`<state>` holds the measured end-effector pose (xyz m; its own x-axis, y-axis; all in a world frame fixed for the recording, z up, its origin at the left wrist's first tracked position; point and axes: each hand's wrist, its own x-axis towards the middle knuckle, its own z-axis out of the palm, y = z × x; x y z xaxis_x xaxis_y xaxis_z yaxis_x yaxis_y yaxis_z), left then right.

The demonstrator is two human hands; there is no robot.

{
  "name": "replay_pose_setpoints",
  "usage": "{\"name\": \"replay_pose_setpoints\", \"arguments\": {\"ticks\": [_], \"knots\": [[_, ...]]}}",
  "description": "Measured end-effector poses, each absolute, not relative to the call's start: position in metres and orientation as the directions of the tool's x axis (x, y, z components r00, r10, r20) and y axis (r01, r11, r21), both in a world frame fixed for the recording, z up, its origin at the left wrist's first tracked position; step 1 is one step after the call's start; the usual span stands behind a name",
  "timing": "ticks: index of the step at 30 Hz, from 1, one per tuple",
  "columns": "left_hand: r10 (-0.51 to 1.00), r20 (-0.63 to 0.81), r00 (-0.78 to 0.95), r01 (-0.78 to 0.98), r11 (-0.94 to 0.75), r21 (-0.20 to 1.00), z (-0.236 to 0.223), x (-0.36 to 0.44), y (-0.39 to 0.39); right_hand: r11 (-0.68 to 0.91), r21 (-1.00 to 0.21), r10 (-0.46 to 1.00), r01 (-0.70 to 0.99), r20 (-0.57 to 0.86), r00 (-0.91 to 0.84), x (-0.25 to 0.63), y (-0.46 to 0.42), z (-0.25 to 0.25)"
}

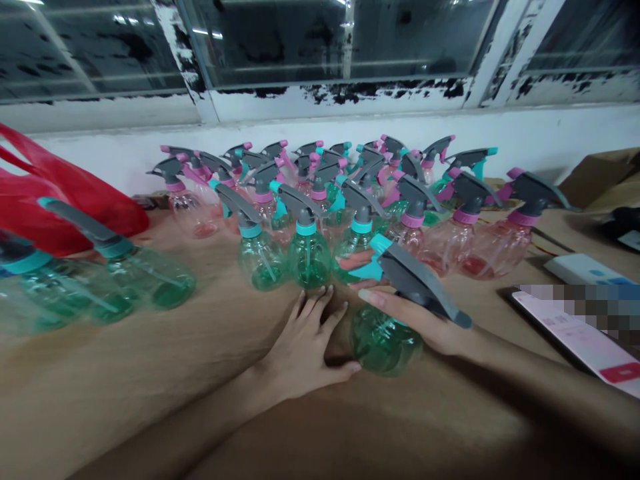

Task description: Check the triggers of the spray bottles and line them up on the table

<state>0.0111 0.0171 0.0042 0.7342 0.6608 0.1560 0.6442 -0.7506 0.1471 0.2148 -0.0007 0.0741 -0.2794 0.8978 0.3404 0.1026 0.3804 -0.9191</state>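
Observation:
My right hand (425, 317) is closed around the neck of a green spray bottle (385, 343), whose grey and turquoise trigger head tilts up to the left. Just left of that bottle, my left hand (313, 350) lies with fingers spread over the wooden table (200, 393), its thumb close to the bottle's base. Ahead of my fingertips stands a green spray bottle (309, 260) with a turquoise collar, in a row with others. Behind them are several pink spray bottles (195, 210).
More green spray bottles (150, 280) stand at the left, blurred. A red plastic bag (75, 193) lies behind them. To the right are a phone (575, 333), a small white box (590, 270) and a cardboard box (600, 177). A windowed wall (320, 120) closes the back.

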Motion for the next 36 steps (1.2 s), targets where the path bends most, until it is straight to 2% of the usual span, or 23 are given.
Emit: {"name": "replay_pose_setpoints", "arguments": {"ticks": [21,36], "knots": [[0.664,0.15,0.732,0.642,-0.747,0.176,0.0066,0.0116,0.017,0.367,-0.924,0.9,0.108,0.324,-0.29,0.2141,-0.0028,0.079],[0.661,0.137,0.738,0.646,-0.75,0.139,0.0055,0.0106,0.0171,0.376,-0.914,0.9,0.15,0.323,-0.293,0.2146,-0.0032,0.0788]]}}
